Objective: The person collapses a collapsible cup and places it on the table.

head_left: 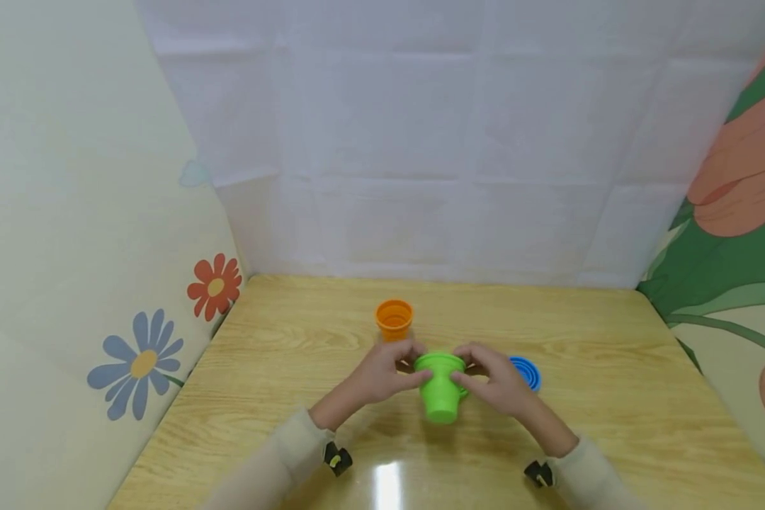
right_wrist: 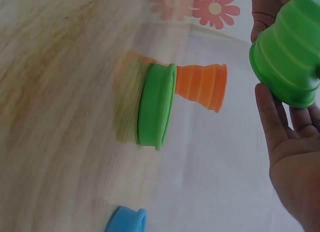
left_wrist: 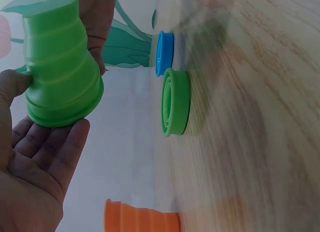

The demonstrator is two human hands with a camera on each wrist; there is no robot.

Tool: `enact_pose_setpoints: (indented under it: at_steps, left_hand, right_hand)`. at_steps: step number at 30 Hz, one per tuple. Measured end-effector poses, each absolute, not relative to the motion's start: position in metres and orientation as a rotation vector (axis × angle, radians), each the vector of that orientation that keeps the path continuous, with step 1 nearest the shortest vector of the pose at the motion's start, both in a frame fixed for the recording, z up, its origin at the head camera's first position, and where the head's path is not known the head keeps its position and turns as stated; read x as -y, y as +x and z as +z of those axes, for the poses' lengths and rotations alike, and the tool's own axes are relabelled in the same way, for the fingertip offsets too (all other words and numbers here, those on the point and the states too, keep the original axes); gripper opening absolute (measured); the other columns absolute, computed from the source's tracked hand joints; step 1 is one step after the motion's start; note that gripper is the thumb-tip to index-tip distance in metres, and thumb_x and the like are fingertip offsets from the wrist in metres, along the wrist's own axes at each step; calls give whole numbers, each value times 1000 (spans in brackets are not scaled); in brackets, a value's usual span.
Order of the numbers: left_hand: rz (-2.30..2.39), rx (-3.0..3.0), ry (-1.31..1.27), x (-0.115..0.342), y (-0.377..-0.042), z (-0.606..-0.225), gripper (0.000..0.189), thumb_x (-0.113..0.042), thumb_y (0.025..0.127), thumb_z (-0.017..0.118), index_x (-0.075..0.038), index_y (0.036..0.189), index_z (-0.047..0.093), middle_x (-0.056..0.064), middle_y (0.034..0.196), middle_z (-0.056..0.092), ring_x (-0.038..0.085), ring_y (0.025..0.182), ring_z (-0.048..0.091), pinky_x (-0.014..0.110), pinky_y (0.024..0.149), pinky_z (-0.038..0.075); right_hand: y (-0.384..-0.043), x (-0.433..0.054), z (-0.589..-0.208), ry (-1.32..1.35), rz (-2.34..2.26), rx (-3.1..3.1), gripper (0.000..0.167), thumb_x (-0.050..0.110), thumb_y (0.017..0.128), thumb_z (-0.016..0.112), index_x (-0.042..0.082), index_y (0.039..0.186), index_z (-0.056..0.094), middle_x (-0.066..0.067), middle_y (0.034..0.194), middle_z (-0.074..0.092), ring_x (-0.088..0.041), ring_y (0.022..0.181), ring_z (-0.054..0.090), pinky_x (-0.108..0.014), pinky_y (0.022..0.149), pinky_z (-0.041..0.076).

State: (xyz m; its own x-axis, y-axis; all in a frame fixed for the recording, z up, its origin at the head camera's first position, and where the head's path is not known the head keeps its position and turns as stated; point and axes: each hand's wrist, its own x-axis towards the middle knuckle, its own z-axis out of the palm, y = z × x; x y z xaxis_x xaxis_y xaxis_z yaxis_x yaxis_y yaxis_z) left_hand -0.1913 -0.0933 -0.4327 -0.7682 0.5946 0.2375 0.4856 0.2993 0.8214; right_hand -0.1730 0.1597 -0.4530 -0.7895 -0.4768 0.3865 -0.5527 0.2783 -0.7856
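Lime-green tapered, soft-looking cup held two-handed above the wood-grain table

Left hand and right hand grip its rim end from opposite sides. Likely fault: uneven squeeze buckles the wall; cup slips, perhaps striking the flat green ringed disc nearby. Pose: thumbs nearside, fingers about the rim, base tipped toward the near edge. Ribbed orange cup stands toward the far edge; flat blue ringed disc lies right-edge side.

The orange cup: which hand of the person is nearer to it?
Left. The left hand is just in front of the orange cup, on the person's side; the right hand, across the held green cup, is farther off to the right.
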Motion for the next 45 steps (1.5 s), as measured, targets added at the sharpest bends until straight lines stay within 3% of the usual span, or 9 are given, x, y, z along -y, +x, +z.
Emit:
enact_pose_setpoints:
  at_steps: [6, 13, 20, 25, 30, 40, 45]
  left_hand:
    - [1437, -2418, 957, 95, -189, -442, 15, -11, 92, 75, -2, 103, 70, 5, 92, 70, 9, 83, 64, 21, 74, 60]
    - [1408, -2436, 973, 94, -188, -446, 13, -12, 95, 72, -3, 104, 72, 5, 94, 72, 7, 81, 64, 21, 71, 59]
    - [1427, -2453, 984, 93, -183, -447, 16, -14, 98, 67, -3, 109, 72, 4, 87, 72, 3, 70, 61, 24, 62, 59]
    - [1500, -2371, 906, 95, -181, -445, 23, -15, 100, 65, -2, 118, 69, 7, 93, 72, 8, 78, 64, 30, 68, 62]
    - [1484, -2343, 910, 98, -182, -447, 26, -10, 97, 66, -1, 121, 66, 7, 100, 71, 9, 89, 63, 21, 78, 59]
    - [1441, -2512, 954, 95, -182, -449, 23, -7, 96, 64, -3, 118, 69, 1, 90, 70, 6, 77, 60, 22, 66, 56]
    - [1492, -2538, 979, 91, -183, -450, 21, -6, 99, 62, -3, 119, 68, 4, 92, 71, 6, 74, 60, 22, 62, 56]
  right_hand:
    - [-170, -160, -461, 1014, 1554, 2549, 19, 15, 100, 66, 6, 116, 65, -6, 107, 70, -11, 91, 67, -28, 82, 61]
    - [-168, -161, -465, 991, 1543, 2527, 16, 13, 100, 65, 6, 114, 66, -5, 100, 70, -8, 83, 66, -27, 73, 61]
    - [-164, -156, -465, 965, 1414, 2534, 15, 9, 101, 63, 6, 115, 66, -3, 99, 73, -7, 84, 68, -25, 74, 61]
    - [-161, -152, -464, 916, 1325, 2539, 17, 6, 102, 60, 3, 116, 67, -4, 98, 75, -10, 85, 70, -24, 71, 60]
    - [-160, -150, -464, 863, 1301, 2548, 17, 4, 100, 62, 2, 115, 68, -5, 95, 75, -9, 80, 69, -23, 66, 58]
    - [-162, -153, -467, 888, 1573, 2491, 26, 6, 101, 60, -1, 127, 63, -11, 103, 74, -10, 90, 70, -28, 74, 61]
    - [-164, -155, -468, 933, 1609, 2442, 29, 2, 100, 61, -1, 129, 61, -9, 102, 73, -9, 90, 69, -29, 76, 61]
